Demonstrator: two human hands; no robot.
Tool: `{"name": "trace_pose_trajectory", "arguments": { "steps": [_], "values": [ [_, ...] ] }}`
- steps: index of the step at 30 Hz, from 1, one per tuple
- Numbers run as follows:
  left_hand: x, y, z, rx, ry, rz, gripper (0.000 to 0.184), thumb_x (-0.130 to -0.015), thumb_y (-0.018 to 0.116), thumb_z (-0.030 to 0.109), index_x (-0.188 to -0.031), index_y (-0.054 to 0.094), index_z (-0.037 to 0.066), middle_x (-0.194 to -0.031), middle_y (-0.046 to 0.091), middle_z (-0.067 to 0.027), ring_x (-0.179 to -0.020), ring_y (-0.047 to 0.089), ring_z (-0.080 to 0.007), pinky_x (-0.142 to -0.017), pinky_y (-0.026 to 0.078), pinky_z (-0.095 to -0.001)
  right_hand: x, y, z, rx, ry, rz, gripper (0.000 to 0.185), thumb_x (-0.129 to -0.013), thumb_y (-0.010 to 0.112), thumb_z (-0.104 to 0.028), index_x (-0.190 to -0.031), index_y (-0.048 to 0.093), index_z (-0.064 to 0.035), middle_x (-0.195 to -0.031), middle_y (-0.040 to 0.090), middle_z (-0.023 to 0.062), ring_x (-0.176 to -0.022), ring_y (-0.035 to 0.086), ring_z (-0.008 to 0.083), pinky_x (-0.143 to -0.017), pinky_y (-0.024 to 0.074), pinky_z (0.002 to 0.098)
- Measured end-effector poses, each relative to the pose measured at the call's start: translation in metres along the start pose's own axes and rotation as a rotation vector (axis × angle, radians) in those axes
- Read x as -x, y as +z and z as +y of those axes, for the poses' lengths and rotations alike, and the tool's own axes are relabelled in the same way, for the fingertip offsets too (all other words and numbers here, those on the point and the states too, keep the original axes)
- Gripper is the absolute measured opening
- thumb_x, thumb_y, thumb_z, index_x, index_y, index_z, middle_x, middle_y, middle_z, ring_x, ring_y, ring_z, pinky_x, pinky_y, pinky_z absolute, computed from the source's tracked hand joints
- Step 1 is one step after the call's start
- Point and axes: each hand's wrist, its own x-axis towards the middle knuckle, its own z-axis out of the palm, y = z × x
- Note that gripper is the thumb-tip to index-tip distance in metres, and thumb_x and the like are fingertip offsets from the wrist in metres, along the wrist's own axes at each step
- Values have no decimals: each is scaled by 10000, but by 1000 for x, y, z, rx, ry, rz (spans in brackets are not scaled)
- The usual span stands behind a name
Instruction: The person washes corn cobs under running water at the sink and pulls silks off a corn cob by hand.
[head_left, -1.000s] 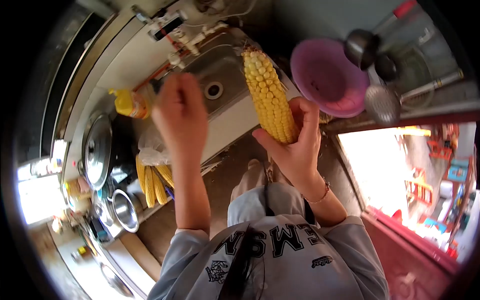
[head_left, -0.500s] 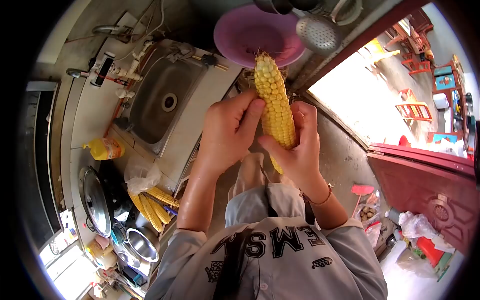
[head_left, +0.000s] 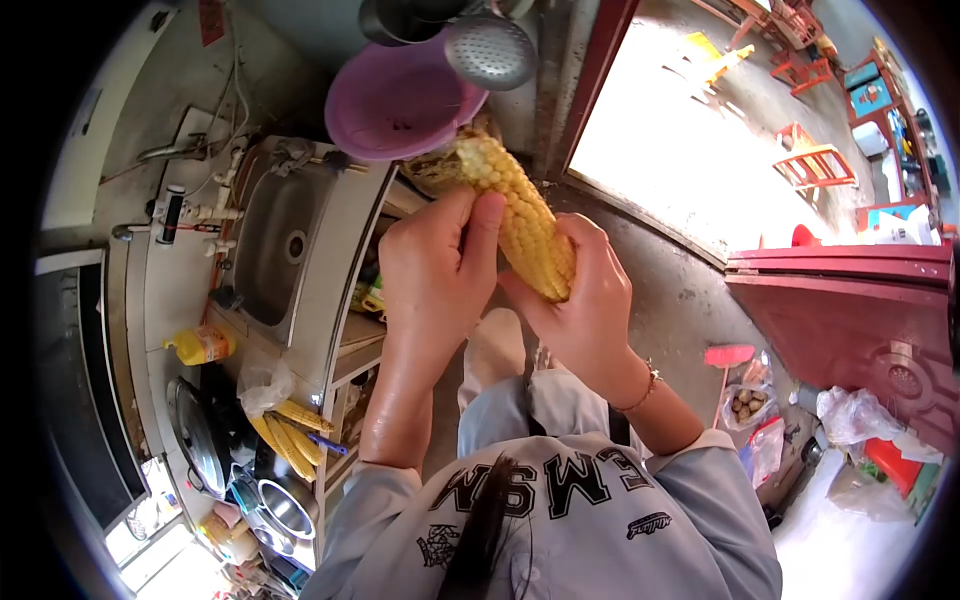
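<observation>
A husked yellow ear of corn is held up in front of me, its tip leaning to the upper left. My left hand is closed on the tip half, with the thumb laid against the kernels. Around the lower end, my right hand has its fingers wrapped and its thumb underneath. Just beyond the tip is a purple basin. Brownish, husk-like material shows behind the ear, partly hidden by it.
On the left runs a counter with a steel sink, a yellow bottle and more ears of corn. A perforated ladle hangs by the basin. At right are a red door, a pink broom and several bags.
The view has turned, so the basin and sink sit further left. The corn's tip now leans more to the left, and both hands still hold it.
</observation>
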Motion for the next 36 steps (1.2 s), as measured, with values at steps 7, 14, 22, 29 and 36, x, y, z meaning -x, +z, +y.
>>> {"name": "trace_pose_trajectory", "arguments": {
  "steps": [7,14,22,29,36],
  "values": [
    [-17,38,-13,423,-212,-100,303,-890,439,137,-612,443,17,-523,426,10,-459,358,-54,-419,286,-228,4,-41,30,-101,137,-43,554,-607,760,-204,-998,412,-22,-792,549,130,-672,571,305,-597,462,326],
    [-8,33,20,519,-254,36,200,-868,425,76,-706,528,21,-557,468,24,-470,373,-29,-435,304,-169,1,-50,32,-116,167,-15,533,-609,758,-223,-984,428,-37,-807,556,115,-688,579,284,-596,464,310],
    [-4,31,29,-227,-40,-31,262,-821,542,182,-619,516,17,-486,448,-70,-414,418,-150,-426,344,-276,5,-42,26,300,-62,-7,492,-596,739,-196,-980,454,-82,-957,542,48,-796,575,216,-601,477,283],
    [-10,11,-18,135,-242,-10,239,-847,403,68,-632,496,22,-530,438,-4,-473,385,-50,-422,299,-239,9,-39,20,182,54,-60,480,-591,741,-190,-961,456,-80,-870,561,53,-750,580,224,-597,473,292],
    [-4,3,-5,573,-250,137,155,-859,387,66,-778,512,25,-658,483,19,-501,344,-26,-439,272,-178,4,-39,18,-193,124,-78,496,-590,756,-188,-947,442,-45,-779,585,108,-661,595,262,-592,471,292]
  ]
}}
